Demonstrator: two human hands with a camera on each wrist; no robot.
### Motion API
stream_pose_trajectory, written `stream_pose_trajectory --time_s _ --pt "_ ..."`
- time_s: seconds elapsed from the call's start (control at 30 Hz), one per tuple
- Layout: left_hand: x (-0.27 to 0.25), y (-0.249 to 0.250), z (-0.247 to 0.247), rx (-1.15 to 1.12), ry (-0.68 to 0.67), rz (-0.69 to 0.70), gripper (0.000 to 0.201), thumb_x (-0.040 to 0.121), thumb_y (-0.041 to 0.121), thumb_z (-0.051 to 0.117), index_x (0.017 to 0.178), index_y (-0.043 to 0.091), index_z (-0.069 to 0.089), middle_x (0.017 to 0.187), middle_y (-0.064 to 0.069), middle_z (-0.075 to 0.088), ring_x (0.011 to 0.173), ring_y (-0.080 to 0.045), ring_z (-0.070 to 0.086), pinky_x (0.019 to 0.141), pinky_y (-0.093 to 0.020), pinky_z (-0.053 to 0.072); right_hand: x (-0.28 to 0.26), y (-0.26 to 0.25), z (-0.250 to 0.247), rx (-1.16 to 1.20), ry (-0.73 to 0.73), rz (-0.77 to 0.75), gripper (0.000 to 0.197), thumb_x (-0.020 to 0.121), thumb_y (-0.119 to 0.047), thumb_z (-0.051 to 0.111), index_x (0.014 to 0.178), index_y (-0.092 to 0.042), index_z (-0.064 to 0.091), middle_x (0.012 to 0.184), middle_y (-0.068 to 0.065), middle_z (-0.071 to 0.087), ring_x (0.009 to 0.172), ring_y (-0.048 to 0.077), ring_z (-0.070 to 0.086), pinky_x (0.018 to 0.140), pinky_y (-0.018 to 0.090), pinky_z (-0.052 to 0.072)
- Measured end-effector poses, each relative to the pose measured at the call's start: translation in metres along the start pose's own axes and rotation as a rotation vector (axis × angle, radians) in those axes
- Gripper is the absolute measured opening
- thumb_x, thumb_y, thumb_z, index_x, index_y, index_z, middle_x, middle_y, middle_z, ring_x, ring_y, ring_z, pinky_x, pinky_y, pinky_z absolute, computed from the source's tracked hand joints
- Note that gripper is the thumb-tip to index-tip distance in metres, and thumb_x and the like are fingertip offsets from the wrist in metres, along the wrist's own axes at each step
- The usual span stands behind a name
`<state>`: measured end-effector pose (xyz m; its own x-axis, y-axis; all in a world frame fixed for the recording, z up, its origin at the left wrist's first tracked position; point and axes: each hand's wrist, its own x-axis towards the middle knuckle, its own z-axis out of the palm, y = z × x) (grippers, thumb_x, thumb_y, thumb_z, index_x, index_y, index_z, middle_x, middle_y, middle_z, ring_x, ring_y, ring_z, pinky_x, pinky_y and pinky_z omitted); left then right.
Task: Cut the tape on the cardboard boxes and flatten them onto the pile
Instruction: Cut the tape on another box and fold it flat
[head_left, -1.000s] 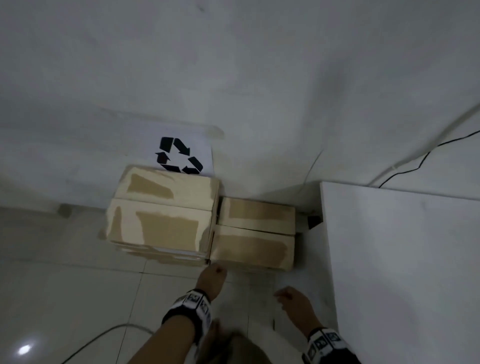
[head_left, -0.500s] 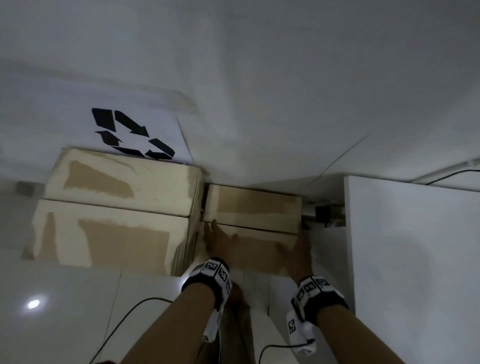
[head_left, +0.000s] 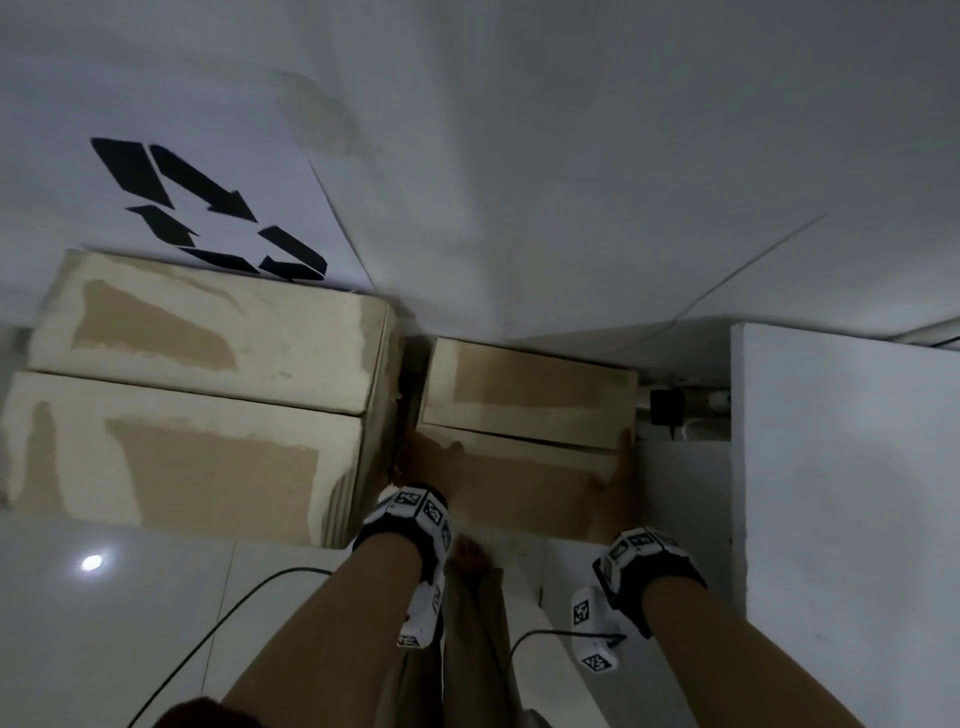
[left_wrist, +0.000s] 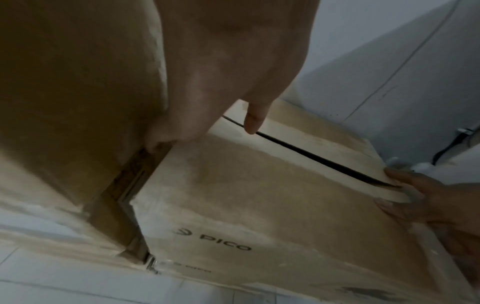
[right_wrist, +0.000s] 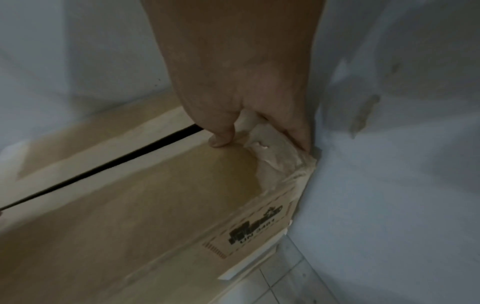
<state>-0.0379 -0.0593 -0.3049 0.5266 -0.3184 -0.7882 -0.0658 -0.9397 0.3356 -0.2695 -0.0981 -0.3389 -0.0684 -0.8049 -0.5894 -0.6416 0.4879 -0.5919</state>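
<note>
A small cardboard box (head_left: 524, 400) printed "PICO" (left_wrist: 259, 195) stands on the floor against the wall. A dark slit (left_wrist: 311, 154) runs between its top flaps. My left hand (head_left: 428, 460) grips its left end. In the left wrist view, that hand (left_wrist: 205, 131) has its thumb on top and its fingers down the gap beside the larger box (head_left: 208, 374). My right hand (head_left: 623, 467) grips the right end, and in the right wrist view it (right_wrist: 259, 127) has its thumb on top and its fingers down the side. Crumpled tape (right_wrist: 272, 158) lies under it.
The larger taped box (left_wrist: 64, 82) stands close on the left, under a recycling sign (head_left: 208, 208) on the wall. A white cabinet (head_left: 841, 493) stands tight against the small box's right end. A black cable (head_left: 234, 597) crosses the tiled floor.
Both hands went forward from above the floor to the two ends of the small box and took hold of it. The head view has closed in on the boxes.
</note>
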Motion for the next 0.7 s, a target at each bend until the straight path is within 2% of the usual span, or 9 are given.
stream_pose_trajectory --time_s 0.07,0.17,0.23,0.37,0.4,0.47,0.57,0.67,0.7 --pt "-0.002 -0.007 -0.001 -0.047 -0.042 -0.005 0.086 0.09 0.03 0.062 0.152 0.004 0.009 0.154 -0.016 0.027 0.138 -0.032 0.032 0.113 -0.04 0.029 -0.004 0.0 -0.002 -0.004 -0.005 0.047 0.087 0.094 -0.017 0.059 0.153 -0.045 0.001 0.162 -0.002 0.015 0.142 0.027 0.031 0.112 0.056 0.034" --pt "-0.022 -0.02 -0.008 -0.093 -0.06 0.002 0.085 0.092 0.028 0.062 0.152 0.003 0.006 0.156 -0.015 0.022 0.141 -0.03 0.028 0.114 -0.035 0.026 -0.021 -0.003 -0.01 0.005 0.002 0.175 0.089 0.077 -0.047 0.058 0.154 -0.039 0.014 0.157 0.002 0.031 0.132 0.028 0.041 0.109 0.055 0.038" --pt "-0.043 -0.032 -0.014 -0.113 -0.087 -0.014 0.084 0.093 0.026 0.061 0.151 0.003 0.006 0.155 -0.015 0.023 0.14 -0.03 0.03 0.111 -0.034 0.027 -0.045 -0.005 -0.016 0.011 0.008 0.259 0.096 0.071 -0.058 0.058 0.154 -0.036 0.016 0.155 0.003 0.032 0.134 0.03 0.04 0.111 0.055 0.035" --pt "-0.081 -0.062 -0.03 -0.038 -0.092 -0.074 0.085 0.092 0.031 0.061 0.152 0.005 0.007 0.154 -0.017 0.027 0.136 -0.034 0.034 0.109 -0.037 0.032 -0.103 -0.004 -0.02 -0.116 0.13 0.374 0.098 0.088 -0.047 0.061 0.157 -0.023 -0.003 0.163 0.007 0.012 0.147 0.032 0.02 0.119 0.055 0.018" --pt "-0.103 -0.072 -0.04 0.003 -0.114 -0.068 0.086 0.092 0.035 0.06 0.152 0.004 0.006 0.155 -0.017 0.024 0.138 -0.035 0.032 0.11 -0.039 0.031 -0.133 -0.006 -0.026 -0.114 0.127 0.409 0.098 0.089 -0.046 0.06 0.157 -0.02 -0.005 0.163 0.009 0.011 0.148 0.033 0.019 0.119 0.053 0.017" --pt "-0.106 -0.081 -0.046 0.054 -0.122 -0.075 0.087 0.092 0.039 0.06 0.151 0.003 0.008 0.155 -0.018 0.023 0.138 -0.036 0.03 0.111 -0.042 0.03 -0.144 -0.004 -0.02 -0.114 0.085 0.409 0.095 0.092 -0.043 0.058 0.157 -0.012 -0.004 0.162 0.012 0.013 0.147 0.033 0.02 0.12 0.048 0.018" --pt "-0.138 -0.116 -0.07 0.105 -0.164 -0.041 0.088 0.091 0.041 0.061 0.151 0.003 0.01 0.154 -0.019 0.025 0.137 -0.038 0.033 0.111 -0.045 0.032 -0.198 0.001 -0.029 -0.088 0.022 0.427 0.091 0.089 -0.038 0.062 0.155 -0.007 0.008 0.156 0.017 0.028 0.14 0.036 0.032 0.116 0.046 0.027" --pt "-0.167 -0.148 -0.097 0.088 -0.219 0.028 0.089 0.088 0.048 0.061 0.15 0.002 0.016 0.151 -0.02 0.031 0.132 -0.039 0.039 0.108 -0.047 0.036 -0.248 0.015 -0.035 -0.073 -0.008 0.438 0.095 0.067 -0.053 0.06 0.145 -0.007 0.032 0.137 0.016 0.05 0.121 0.035 0.051 0.104 0.045 0.043" --pt "-0.176 -0.155 -0.106 0.089 -0.232 0.058 0.092 0.083 0.053 0.06 0.148 0.002 0.02 0.149 -0.021 0.034 0.13 -0.039 0.04 0.106 -0.046 0.037 -0.268 0.01 -0.043 -0.087 -0.015 0.43 0.088 0.069 -0.052 0.059 0.141 -0.006 0.038 0.133 0.015 0.053 0.115 0.033 0.054 0.1 0.043 0.047"
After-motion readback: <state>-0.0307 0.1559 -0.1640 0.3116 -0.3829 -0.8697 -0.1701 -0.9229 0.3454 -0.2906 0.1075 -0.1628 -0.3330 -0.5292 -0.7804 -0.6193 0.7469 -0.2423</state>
